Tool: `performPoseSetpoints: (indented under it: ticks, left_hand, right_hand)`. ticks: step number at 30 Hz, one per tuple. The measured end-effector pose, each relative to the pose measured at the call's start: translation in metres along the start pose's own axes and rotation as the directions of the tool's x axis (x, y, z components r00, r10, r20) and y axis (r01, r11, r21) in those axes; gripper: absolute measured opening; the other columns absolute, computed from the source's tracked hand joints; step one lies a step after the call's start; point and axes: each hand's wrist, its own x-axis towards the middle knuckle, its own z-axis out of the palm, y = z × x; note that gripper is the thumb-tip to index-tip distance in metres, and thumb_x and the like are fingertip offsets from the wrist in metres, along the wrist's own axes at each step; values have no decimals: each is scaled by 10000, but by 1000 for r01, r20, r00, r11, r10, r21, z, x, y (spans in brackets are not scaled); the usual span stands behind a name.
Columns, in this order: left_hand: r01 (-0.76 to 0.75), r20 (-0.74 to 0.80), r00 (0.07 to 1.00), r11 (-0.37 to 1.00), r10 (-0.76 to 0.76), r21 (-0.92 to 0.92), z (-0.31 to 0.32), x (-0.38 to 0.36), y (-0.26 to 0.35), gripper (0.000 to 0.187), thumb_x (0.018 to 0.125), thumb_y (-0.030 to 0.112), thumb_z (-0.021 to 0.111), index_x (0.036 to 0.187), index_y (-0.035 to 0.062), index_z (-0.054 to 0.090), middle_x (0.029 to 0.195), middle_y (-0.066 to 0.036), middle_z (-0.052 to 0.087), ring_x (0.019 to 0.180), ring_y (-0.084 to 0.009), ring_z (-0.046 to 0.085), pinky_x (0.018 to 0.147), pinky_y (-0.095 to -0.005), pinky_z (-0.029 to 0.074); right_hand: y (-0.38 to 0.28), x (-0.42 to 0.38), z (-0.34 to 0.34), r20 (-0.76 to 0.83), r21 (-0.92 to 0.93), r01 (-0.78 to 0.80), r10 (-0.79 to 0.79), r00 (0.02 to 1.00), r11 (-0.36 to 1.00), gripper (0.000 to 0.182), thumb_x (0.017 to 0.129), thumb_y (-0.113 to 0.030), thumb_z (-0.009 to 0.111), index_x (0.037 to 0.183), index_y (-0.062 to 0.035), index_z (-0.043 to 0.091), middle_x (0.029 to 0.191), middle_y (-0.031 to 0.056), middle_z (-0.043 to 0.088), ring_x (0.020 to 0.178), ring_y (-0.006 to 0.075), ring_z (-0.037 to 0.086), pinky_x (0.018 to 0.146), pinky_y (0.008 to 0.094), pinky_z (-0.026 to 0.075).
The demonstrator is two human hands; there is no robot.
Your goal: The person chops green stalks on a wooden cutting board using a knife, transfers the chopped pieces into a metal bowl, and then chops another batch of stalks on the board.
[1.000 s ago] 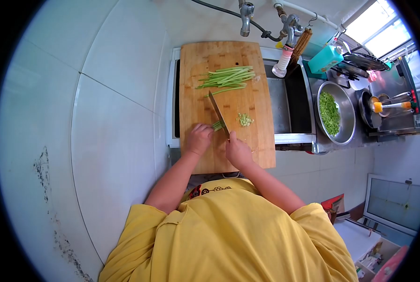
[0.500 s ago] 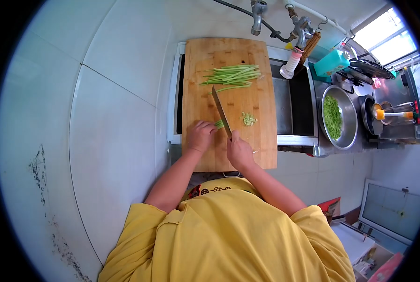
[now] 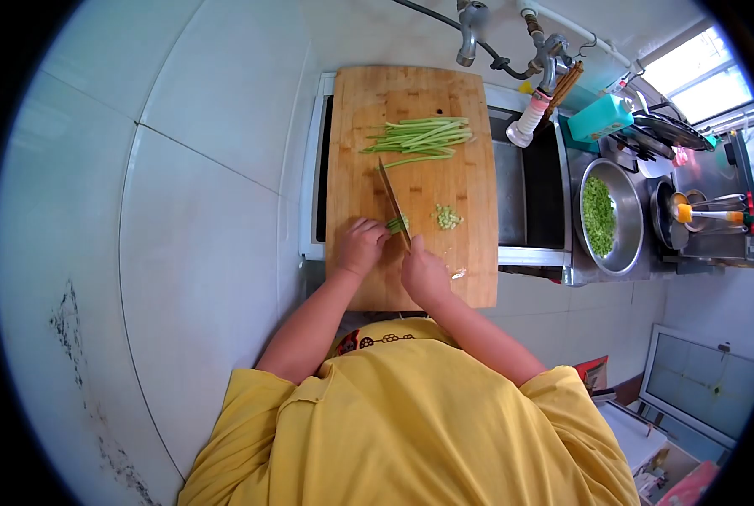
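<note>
— From the head view: left hand [image 3: 362, 246]?
— Closed over short stems [image 3: 394, 226], fingers curled close to the knife [image 3: 393, 198]. Exact fingertip contact too small to tell.
— And the right hand [image 3: 426, 276]?
— Gripping the knife at the near end, handle hidden inside the fist. Blade slanting away, up and to the left, across the short stems, tip near the lowest of the long stems [image 3: 419, 137].
— Everything on the board [image 3: 360, 101], then?
— Yes. Short stems between left hand and blade, cut bits [image 3: 448, 218] in a loose heap to the right of the blade, long stems in a bundle farther back, roughly crosswise.
— Heavy or light?
— Light, judging by eye: thin, crisp, fairly stiff, likely to snap under a hard bend. Probably damp and prone to rolling or sliding. Best held with curled fingers, well back from the blade.
— And the knife?
— Rigid, likely the heaviest thing in hand. Best taken by the handle only, wrist straight, never by the blade.
— Any edges to mind?
— Near edge of the board close to the shirt [image 3: 410, 396]; right edge beside the sink [image 3: 509, 194], with easy spilling for stray bits. Wall [image 3: 200, 202] to the left, near the left elbow.
— Room to move?
— Bare wood between long stems and cut bits, and more along the right side. Bowl [image 3: 628, 215] of chopped greens [image 3: 598, 217] well apart, beyond the sink.
</note>
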Motion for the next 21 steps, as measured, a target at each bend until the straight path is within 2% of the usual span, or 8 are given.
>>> performPoseSetpoints:
  ticks: [10,12,16,18,21]
  left_hand:
    - [-26,-6,1000,998,26,49,0,-2,1,50,704,35,657,724,79,666,845,-50,667,834,-243,610,736,-342,510]
    - [-31,-4,1000,998,31,53,0,1,0,44,708,42,661,732,78,669,852,-51,667,842,-242,608,741,-342,510]
    - [-12,13,1000,998,11,62,1,-5,-1,46,703,58,678,744,76,673,855,-50,664,852,-240,604,742,-343,510]
    - [-15,3,1000,996,15,84,1,-1,0,50,699,58,681,745,76,673,856,-51,663,851,-241,603,742,-342,510]
    - [-30,1,1000,999,30,45,-1,-2,-1,65,683,50,695,743,68,677,851,-65,673,831,-253,614,744,-357,508]
  right_hand:
    - [4,-5,3,-68,20,-9,10,998,1000,215,885,-179,494,987,-22,388,686,245,601,646,440,592,587,539,462]
    - [4,-3,3,-104,-11,-11,10,995,1000,261,819,-210,535,973,-25,436,647,219,605,604,415,614,566,506,509]
    - [3,-4,4,-22,39,35,-35,999,999,235,881,-167,490,1025,-6,397,676,231,600,622,435,590,570,535,461]
    - [1,-1,3,-2,-32,32,-32,999,999,254,876,-164,491,1046,1,398,670,224,600,610,432,590,563,533,463]
    - [-5,-4,2,-58,-58,9,-13,998,998,252,873,-158,491,1046,1,401,664,224,602,610,429,593,562,534,465]
